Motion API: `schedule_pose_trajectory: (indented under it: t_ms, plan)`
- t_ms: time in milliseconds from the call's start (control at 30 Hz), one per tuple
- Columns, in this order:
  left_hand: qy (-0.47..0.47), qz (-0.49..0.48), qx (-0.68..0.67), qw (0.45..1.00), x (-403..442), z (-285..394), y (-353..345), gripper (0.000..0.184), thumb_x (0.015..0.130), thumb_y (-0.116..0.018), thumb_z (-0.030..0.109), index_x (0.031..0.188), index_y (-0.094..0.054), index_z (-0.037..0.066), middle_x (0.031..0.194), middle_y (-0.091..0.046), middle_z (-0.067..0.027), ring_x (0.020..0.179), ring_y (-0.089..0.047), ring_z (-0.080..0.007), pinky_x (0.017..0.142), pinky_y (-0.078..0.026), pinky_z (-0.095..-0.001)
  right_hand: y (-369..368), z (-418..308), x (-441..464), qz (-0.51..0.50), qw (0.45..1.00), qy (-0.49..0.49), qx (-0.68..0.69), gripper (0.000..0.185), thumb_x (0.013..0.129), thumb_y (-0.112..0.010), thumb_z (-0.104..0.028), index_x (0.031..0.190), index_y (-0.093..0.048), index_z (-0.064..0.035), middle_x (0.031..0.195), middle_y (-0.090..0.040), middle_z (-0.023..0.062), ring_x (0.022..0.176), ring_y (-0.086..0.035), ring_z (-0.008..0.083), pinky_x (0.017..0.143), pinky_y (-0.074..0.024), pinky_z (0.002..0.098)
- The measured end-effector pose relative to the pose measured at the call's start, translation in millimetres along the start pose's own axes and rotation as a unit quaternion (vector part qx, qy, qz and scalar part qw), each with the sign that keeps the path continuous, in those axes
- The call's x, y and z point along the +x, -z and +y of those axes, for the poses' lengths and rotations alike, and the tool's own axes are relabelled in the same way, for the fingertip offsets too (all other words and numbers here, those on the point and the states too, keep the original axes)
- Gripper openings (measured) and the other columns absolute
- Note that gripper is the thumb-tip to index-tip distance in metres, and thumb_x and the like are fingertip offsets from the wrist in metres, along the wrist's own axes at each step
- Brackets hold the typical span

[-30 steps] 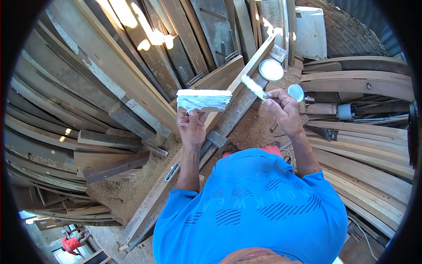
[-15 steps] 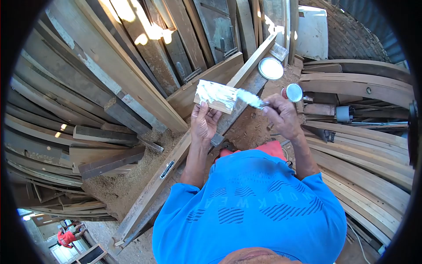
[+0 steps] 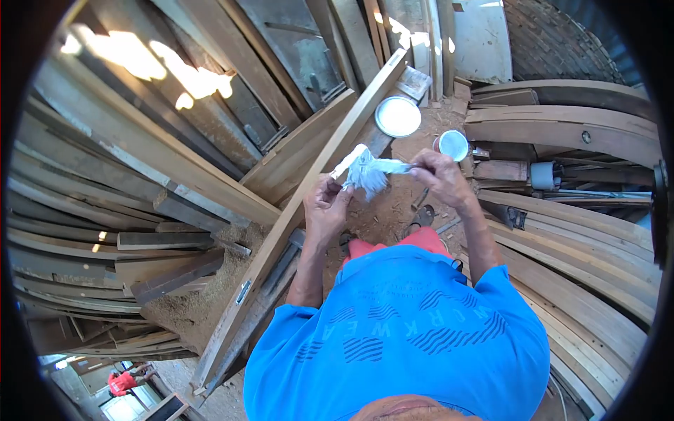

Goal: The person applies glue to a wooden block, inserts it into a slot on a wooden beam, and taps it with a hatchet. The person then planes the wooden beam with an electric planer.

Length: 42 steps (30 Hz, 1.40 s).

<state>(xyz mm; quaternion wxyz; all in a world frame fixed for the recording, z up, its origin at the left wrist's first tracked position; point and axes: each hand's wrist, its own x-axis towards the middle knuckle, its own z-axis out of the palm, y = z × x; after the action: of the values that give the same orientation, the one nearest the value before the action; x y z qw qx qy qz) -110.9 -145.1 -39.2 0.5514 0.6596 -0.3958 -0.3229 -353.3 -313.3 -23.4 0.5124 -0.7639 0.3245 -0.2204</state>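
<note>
The left hand (image 3: 326, 207) is pinching the white-coated block (image 3: 345, 162) between thumb and fingers, so the block is projecting up and to the right from the fingertips, lying between the two hands and closer to the left. The right hand (image 3: 444, 179) is gripping the handle of the brush (image 3: 372, 177), whose splayed white bristles are pointing leftward and meeting the block's right side. Beneath the left hand, the long wooden beam (image 3: 284, 228) is running diagonally, its right edge passing just left of the block; beyond that edge, the shaving-strewn floor (image 3: 386, 217) is opening up below the brush and between the forearms. The round white lid (image 3: 398, 116) is resting past the brush, the white-topped cup (image 3: 455, 145) is standing just beyond the right hand, and stacked planks (image 3: 562, 245) are bordering the right side.
</note>
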Motion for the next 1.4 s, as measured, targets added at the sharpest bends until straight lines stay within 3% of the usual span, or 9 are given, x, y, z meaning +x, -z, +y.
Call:
schedule_pose_trajectory:
  t_ms: [133,167,367,567,800,967,1067,1333,1400]
  plan:
    - [-0.223,0.048,0.2,0.953,38.9,14.1,-52.2,0.032,0.08,-0.076,-0.005,0.11,-0.068,0.001,0.101,-0.068,-0.0155,0.09,-0.07,-0.0268,0.077,-0.056,-0.0369,71.8,15.9,-12.3,0.074,0.989,-0.06,0.117,0.012,0.095,-0.064,-0.004,0.106,-0.066,0.0008,0.085,-0.065,0.0019,0.076,-0.058,0.0069,0.069,-0.0481,0.025]
    - [-0.203,0.045,0.195,0.958,44.4,17.9,-64.6,0.034,0.078,-0.075,-0.007,0.11,-0.069,0.002,0.101,-0.068,-0.0174,0.094,-0.069,-0.0325,0.08,-0.055,-0.039,79.2,8.0,-11.4,0.085,0.987,-0.042,0.13,0.013,0.095,-0.064,-0.004,0.107,-0.067,-0.0002,0.085,-0.065,0.0016,0.075,-0.056,0.0055,0.066,-0.0461,0.0238]
    - [-0.246,0.058,0.234,0.939,61.4,36.4,-127.4,0.033,0.08,-0.075,-0.004,0.112,-0.07,0.003,0.106,-0.069,-0.0172,0.094,-0.07,-0.0333,0.081,-0.056,-0.04,91.3,8.6,9.3,0.03,0.995,0.075,0.057,0.024,0.093,-0.069,0.001,0.116,-0.068,-0.0021,0.09,-0.069,0.0014,0.079,-0.06,0.0058,0.07,-0.0499,0.0257]
    - [-0.299,0.021,0.32,0.899,80.6,32.7,-133.8,0.039,0.075,-0.075,-0.004,0.113,-0.07,0.004,0.105,-0.067,-0.0146,0.098,-0.066,-0.0331,0.083,-0.056,-0.0433,139.4,42.5,19.9,0.126,0.991,-0.027,-0.03,0.019,0.094,-0.065,-0.004,0.112,-0.071,-0.0015,0.086,-0.073,0.0106,0.077,-0.07,0.0172,0.073,-0.0547,0.0345]
    - [-0.358,-0.058,0.291,0.885,124.0,31.9,-136.5,0.042,0.072,-0.073,-0.006,0.113,-0.071,0.006,0.109,-0.067,-0.0126,0.106,-0.065,-0.0341,0.087,-0.057,-0.0447,167.3,0.4,45.3,-0.084,0.993,-0.063,-0.05,0.017,0.093,-0.067,-0.009,0.108,-0.071,-0.0006,0.086,-0.074,0.0144,0.081,-0.073,0.0222,0.074,-0.0546,0.0354]
    - [-0.37,-0.112,0.254,0.887,154.8,27.6,-126.4,0.044,0.071,-0.072,-0.011,0.111,-0.071,0.006,0.107,-0.067,-0.0127,0.107,-0.067,-0.0344,0.089,-0.057,-0.044,160.7,47.9,76.6,0.013,0.972,-0.041,-0.231,0.017,0.092,-0.068,-0.01,0.105,-0.071,-0.0004,0.083,-0.072,0.0153,0.078,-0.072,0.0252,0.072,-0.0539,0.0377]
    - [-0.371,-0.12,0.233,0.891,169.3,25.4,-117.4,0.042,0.073,-0.07,-0.01,0.111,-0.071,0.006,0.108,-0.067,-0.0125,0.108,-0.066,-0.0344,0.089,-0.058,-0.0446,160.4,11.1,93.0,0.034,0.995,-0.055,-0.07,0.017,0.091,-0.068,-0.01,0.104,-0.071,-0.0003,0.079,-0.07,0.0145,0.073,-0.069,0.0241,0.071,-0.053,0.0372]
    - [-0.403,-0.158,0.163,0.887,202.7,18.4,-89.4,0.048,0.068,-0.072,-0.011,0.114,-0.07,0.004,0.109,-0.064,-0.0129,0.108,-0.067,-0.0359,0.09,-0.057,-0.0454,119.1,87.8,157.3,-0.039,0.979,-0.073,-0.187,0.022,0.087,-0.071,-0.018,0.103,-0.072,-0.0019,0.081,-0.072,0.0135,0.078,-0.071,0.0282,0.077,-0.055,0.0408]
    - [-0.406,-0.137,0.151,0.891,210.2,12.0,-87.1,0.048,0.07,-0.072,-0.013,0.114,-0.069,0.004,0.109,-0.064,-0.0132,0.107,-0.067,-0.0356,0.089,-0.058,-0.0448,122.2,112.0,157.6,-0.063,0.97,-0.149,-0.182,0.026,0.087,-0.071,-0.02,0.104,-0.073,-0.0013,0.089,-0.074,0.0154,0.085,-0.072,0.0287,0.079,-0.0557,0.0421]
